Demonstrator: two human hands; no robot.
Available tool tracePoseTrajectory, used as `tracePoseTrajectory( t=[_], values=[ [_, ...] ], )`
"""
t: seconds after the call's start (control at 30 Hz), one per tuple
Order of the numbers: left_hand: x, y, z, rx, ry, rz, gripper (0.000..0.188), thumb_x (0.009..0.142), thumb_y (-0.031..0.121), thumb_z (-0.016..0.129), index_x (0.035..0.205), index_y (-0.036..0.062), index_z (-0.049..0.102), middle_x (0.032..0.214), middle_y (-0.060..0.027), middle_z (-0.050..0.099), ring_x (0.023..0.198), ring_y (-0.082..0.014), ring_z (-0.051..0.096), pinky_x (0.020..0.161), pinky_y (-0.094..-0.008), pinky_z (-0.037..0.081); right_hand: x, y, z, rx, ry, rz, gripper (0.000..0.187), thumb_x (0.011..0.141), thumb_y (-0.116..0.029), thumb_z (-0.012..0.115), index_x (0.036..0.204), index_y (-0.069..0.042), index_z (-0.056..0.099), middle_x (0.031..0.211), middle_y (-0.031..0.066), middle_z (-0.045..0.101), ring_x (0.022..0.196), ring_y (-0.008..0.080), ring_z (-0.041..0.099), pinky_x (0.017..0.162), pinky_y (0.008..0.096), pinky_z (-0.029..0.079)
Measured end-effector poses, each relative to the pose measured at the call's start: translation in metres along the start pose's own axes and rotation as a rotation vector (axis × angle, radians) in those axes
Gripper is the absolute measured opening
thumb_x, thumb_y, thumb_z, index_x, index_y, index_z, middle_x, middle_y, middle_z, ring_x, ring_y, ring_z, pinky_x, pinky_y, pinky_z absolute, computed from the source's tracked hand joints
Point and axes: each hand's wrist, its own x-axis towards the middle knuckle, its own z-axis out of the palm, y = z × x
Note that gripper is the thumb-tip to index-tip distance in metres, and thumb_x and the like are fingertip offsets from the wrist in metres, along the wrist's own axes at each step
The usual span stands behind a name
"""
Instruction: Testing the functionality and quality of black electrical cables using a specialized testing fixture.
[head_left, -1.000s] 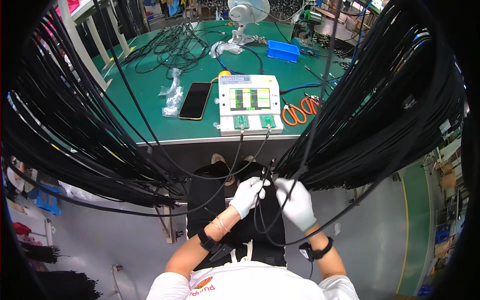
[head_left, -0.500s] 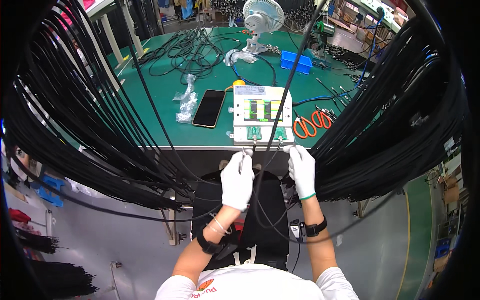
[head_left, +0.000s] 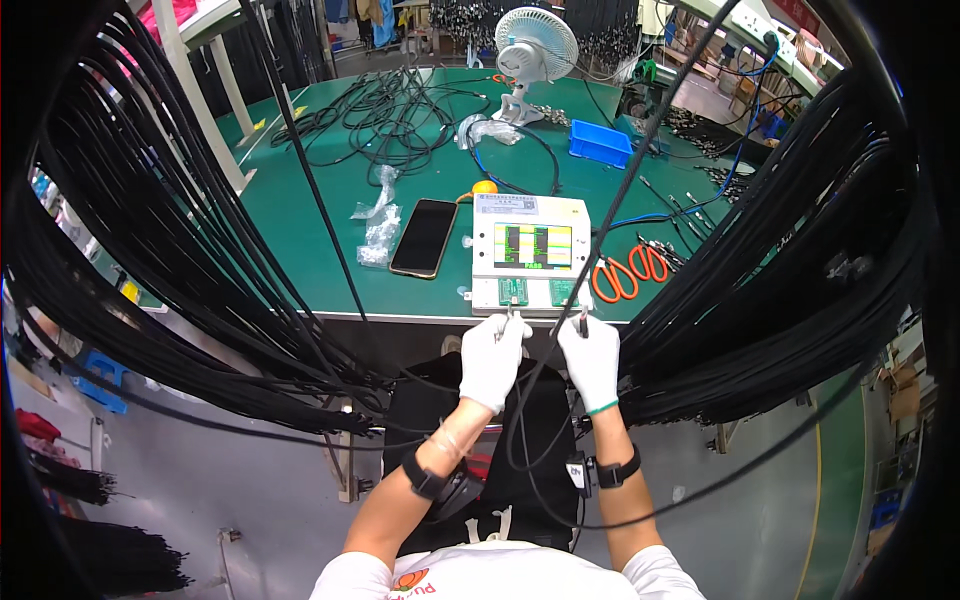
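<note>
My left hand (head_left: pixel 491 362), in a white glove, is closed in a pinch at the front edge of a white cable tester (head_left: pixel 532 207). At its fingertips is a cable plug (head_left: pixel 513 307), touching or just in front of the left green socket board (head_left: pixel 513 291). My right hand (head_left: pixel 590 362), gloved too, pinches the dark end of a black cable (head_left: pixel 584 325) just below the right green socket board (head_left: pixel 562 292). Whether either plug sits in a socket I cannot tell. The tester's lit screen (head_left: pixel 533 246) shows yellow and green blocks. A black cable loops down between my hands.
Left of the tester lie a phone (head_left: pixel 425 237) and crumpled clear plastic (head_left: pixel 378 232); right of it, orange-handled scissors (head_left: pixel 615 280). Farther back are a blue tray (head_left: pixel 600 143), a fan (head_left: pixel 535 50) and tangled cables (head_left: pixel 390 110). Thick black cable bundles (head_left: pixel 190 260) hang on both sides.
My left hand has moved right and up to the left socket board. My right hand has moved slightly down and now shows a dark cable end in its fingers. The view has shifted a little.
</note>
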Motion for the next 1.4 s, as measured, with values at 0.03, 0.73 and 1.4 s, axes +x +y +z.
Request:
tracePoseTrajectory(
  t=[0.03,0.73,1.4],
  values=[
    [-0.007,0.000,-0.003,0.050,-0.014,0.046,0.027,0.098,0.021,0.054,0.090,0.0006,0.070,0.053,0.0025,0.050,0.045,-0.0042,0.041,0.044,-0.0235,0.029,-0.008,-0.002,-0.002,-0.111,0.005,-0.018,0.024,0.091,-0.022,0.063,0.086,0.002,0.065,0.069,0.0146,0.065,0.059,0.0269,0.062,0.058,0.0330,0.047],
    [0.006,-0.024,-0.007,-0.988,-0.345,-0.385,0.034,0.103,0.027,0.048,0.120,-0.0010,0.057,0.064,0.0009,0.053,0.038,-0.0039,0.032,0.036,-0.0193,0.029,-0.016,0.009,-0.001,0.140,-0.207,0.133,0.028,0.098,-0.017,0.047,0.089,0.001,0.066,0.057,0.0019,0.055,0.050,0.0082,0.049,0.050,0.0244,0.039],
    [0.007,-0.031,0.000,-1.166,-0.403,-0.476,0.030,0.102,0.028,0.049,0.116,0.0023,0.058,0.065,0.0008,0.053,0.039,-0.0046,0.033,0.038,-0.0201,0.031,-0.003,0.011,-0.001,0.272,-0.379,0.198,0.032,0.099,-0.018,0.045,0.078,0.001,0.060,0.053,0.0017,0.047,0.047,0.0087,0.043,0.049,0.0260,0.036]
  ],
)
